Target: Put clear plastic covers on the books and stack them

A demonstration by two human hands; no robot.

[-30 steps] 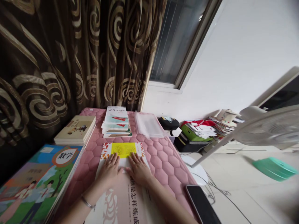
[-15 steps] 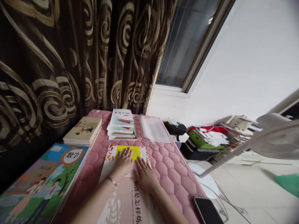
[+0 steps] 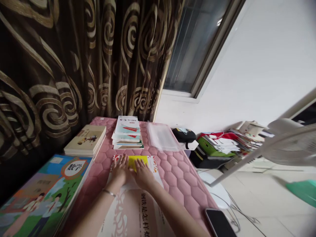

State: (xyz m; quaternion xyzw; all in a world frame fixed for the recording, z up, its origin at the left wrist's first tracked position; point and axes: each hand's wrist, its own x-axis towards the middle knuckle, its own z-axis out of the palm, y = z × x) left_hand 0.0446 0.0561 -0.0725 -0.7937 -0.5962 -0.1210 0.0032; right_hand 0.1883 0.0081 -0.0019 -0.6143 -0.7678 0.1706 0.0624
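Note:
A pink and white book (image 3: 130, 214) with a yellow panel (image 3: 140, 160) at its far end lies on the pink quilted table top (image 3: 177, 177). My left hand (image 3: 119, 171) lies flat on the book's far end, fingers stretched out, a thin bracelet on its wrist. My right hand (image 3: 141, 174) rests flat beside it, fingers spread over the yellow panel. Neither hand grips anything.
A colourful textbook stack (image 3: 41, 194) lies at the left, a beige book pile (image 3: 86, 140) behind it, a stack of thin booklets (image 3: 128, 131) and a clear plastic folder (image 3: 161, 136) farther back. A dark phone (image 3: 218, 223) sits at the table's right edge. A curtain (image 3: 74, 59) hangs behind; a white fan (image 3: 288, 144) stands right.
Both hands have slid forward along the book, from its middle onto the yellow panel at the far end. The view has shifted slightly.

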